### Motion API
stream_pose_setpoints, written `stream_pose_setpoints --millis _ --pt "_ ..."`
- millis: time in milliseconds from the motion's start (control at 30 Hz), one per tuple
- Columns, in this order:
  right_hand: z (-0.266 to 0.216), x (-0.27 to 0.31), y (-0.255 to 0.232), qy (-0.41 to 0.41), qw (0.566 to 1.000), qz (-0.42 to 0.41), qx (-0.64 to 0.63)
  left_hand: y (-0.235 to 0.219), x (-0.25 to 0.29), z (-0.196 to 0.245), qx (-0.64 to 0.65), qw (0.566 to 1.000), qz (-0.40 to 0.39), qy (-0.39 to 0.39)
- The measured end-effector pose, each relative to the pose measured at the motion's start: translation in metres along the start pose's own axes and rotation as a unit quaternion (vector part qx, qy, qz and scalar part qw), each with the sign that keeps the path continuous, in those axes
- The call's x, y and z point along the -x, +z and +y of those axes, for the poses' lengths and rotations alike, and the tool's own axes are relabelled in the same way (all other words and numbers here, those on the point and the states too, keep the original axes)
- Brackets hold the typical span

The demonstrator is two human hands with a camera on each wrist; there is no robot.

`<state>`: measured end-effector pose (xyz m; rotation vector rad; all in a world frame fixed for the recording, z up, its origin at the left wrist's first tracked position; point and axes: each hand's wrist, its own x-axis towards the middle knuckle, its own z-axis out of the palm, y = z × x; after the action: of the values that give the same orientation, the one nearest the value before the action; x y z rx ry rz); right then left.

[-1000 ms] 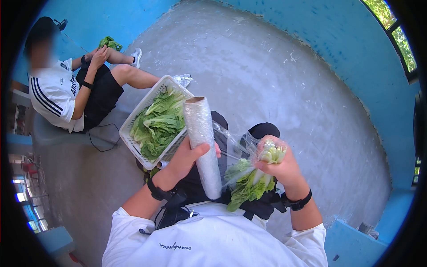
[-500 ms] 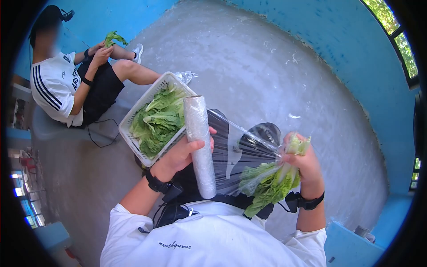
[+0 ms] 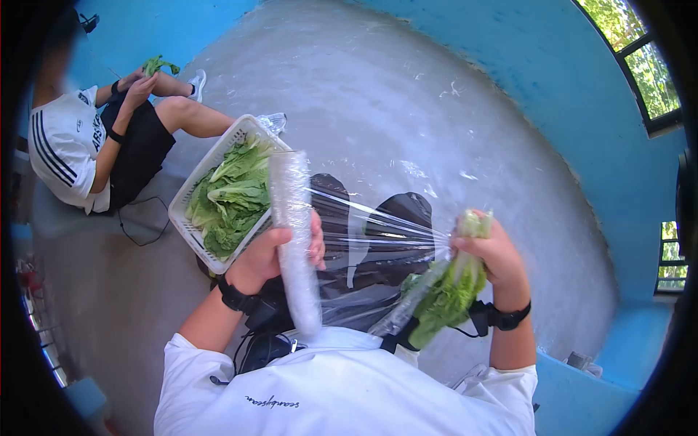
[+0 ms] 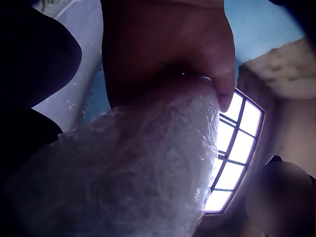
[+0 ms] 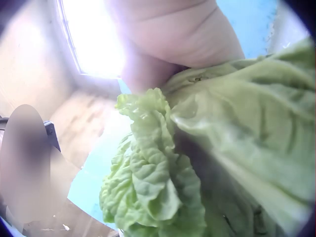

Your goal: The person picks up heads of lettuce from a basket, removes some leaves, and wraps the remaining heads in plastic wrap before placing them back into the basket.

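Note:
In the head view my left hand [image 3: 263, 256] grips a roll of plastic wrap [image 3: 294, 243] held upright over my lap. That roll [image 4: 138, 163] fills the lower part of the left wrist view. My right hand [image 3: 498, 251] holds a bunch of leafy lettuce [image 3: 452, 298] by its pale stem end, leaves hanging down. A sheet of clear film [image 3: 385, 254] runs taut from the roll to the bunch, gathered into creases near the right fingers. Crinkled green leaves [image 5: 148, 173] show close up in the right wrist view, below the hand.
A white plastic basket [image 3: 190, 231] heaped with lettuce leaves [image 3: 231, 192] stands left of my knees. Beyond it another person [image 3: 69, 145] sits holding a green leaf [image 3: 156, 65]. A black cable [image 3: 145, 240] lies on the grey floor [image 3: 407, 94]; blue walls surround it.
My right hand has drawn the lettuce to the right, away from the roll, stretching the film into a wide taut sheet. The lettuce hangs more steeply now. The seated person's leaf has shifted.

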<state>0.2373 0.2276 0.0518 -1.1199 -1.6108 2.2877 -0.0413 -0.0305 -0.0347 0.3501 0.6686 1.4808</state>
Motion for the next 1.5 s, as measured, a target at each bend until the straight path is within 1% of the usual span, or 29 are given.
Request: stream_pose_setpoints --millis 33,67,133,233,267,367,500,533,667,733,833,933,1033,1067,1167,1267,1300,1367,1400,1467,1500 --pt "0.003 -0.009 0.001 -0.001 1.0 -0.009 -0.002 0.002 0.0 0.001 0.017 1.0 -0.016 0.015" --pt "0.004 -0.015 0.003 0.011 1.0 -0.002 0.006 0.009 0.001 0.003 0.025 0.999 -0.009 0.023" --pt "0.007 -0.024 0.006 0.011 1.0 -0.005 -0.02 0.031 0.006 0.013 0.04 0.998 0.009 0.042" --pt "0.011 -0.038 0.01 0.004 0.999 -0.024 -0.043 0.03 0.013 0.026 0.019 0.998 0.032 0.051" --pt "0.012 -0.041 0.01 0.0 0.998 -0.029 -0.046 0.018 0.016 0.024 0.041 0.997 0.026 0.06" --pt "0.015 -0.049 0.01 -0.01 0.996 -0.039 -0.074 0.001 0.024 0.026 0.087 0.994 -0.014 0.061" --pt "0.017 -0.052 0.007 -0.011 0.997 -0.022 -0.078 0.012 0.026 0.023 0.132 0.984 -0.075 0.097" --pt "0.017 -0.053 0.007 -0.009 0.997 -0.02 -0.079 0.006 0.028 0.024 0.12 0.984 -0.109 0.078" --pt "0.024 -0.056 0.003 -0.018 0.996 -0.019 -0.084 0.009 0.022 0.026 0.096 0.976 -0.183 0.069" --pt "0.023 -0.057 0.006 -0.022 0.996 0.005 -0.091 0.012 0.018 0.028 0.09 0.97 -0.217 0.054" --pt "0.028 -0.059 0.005 -0.035 0.994 0.035 -0.1 0.038 0.009 0.02 0.141 0.961 -0.233 0.041" --pt "0.029 -0.064 0.005 -0.05 0.991 0.056 -0.109 0.06 0.001 0.024 0.071 0.968 -0.238 -0.025" --pt "0.032 -0.069 0.004 -0.065 0.987 0.068 -0.126 0.076 -0.005 0.016 0.058 0.96 -0.259 -0.09" --pt "0.03 -0.073 0.007 -0.069 0.986 0.072 -0.132 0.084 -0.008 0.023 0.038 0.952 -0.277 -0.125" --pt "0.032 -0.08 0.005 -0.066 0.986 0.071 -0.136 0.094 -0.026 0.004 -0.002 0.894 -0.423 -0.147" --pt "0.032 -0.084 0.013 -0.08 0.98 0.079 -0.165 0.112 -0.042 -0.008 -0.066 0.842 -0.493 -0.208" --pt "0.031 -0.085 0.022 -0.093 0.975 0.083 -0.183 0.118 -0.045 -0.004 -0.066 0.826 -0.52 -0.207" --pt "0.02 -0.084 0.037 -0.119 0.964 0.09 -0.221 0.127 -0.042 0.012 -0.015 0.848 -0.494 -0.191" --pt "0.017 -0.083 0.042 -0.122 0.957 0.082 -0.251 0.127 -0.037 0.017 0.017 0.869 -0.459 -0.182" --pt "0.015 -0.08 0.05 -0.126 0.94 0.066 -0.31 0.119 -0.028 0.025 0.025 0.904 -0.386 -0.183" --pt "0.016 -0.08 0.054 -0.126 0.938 0.074 -0.314 0.124 -0.019 0.036 0.049 0.938 -0.269 -0.216"
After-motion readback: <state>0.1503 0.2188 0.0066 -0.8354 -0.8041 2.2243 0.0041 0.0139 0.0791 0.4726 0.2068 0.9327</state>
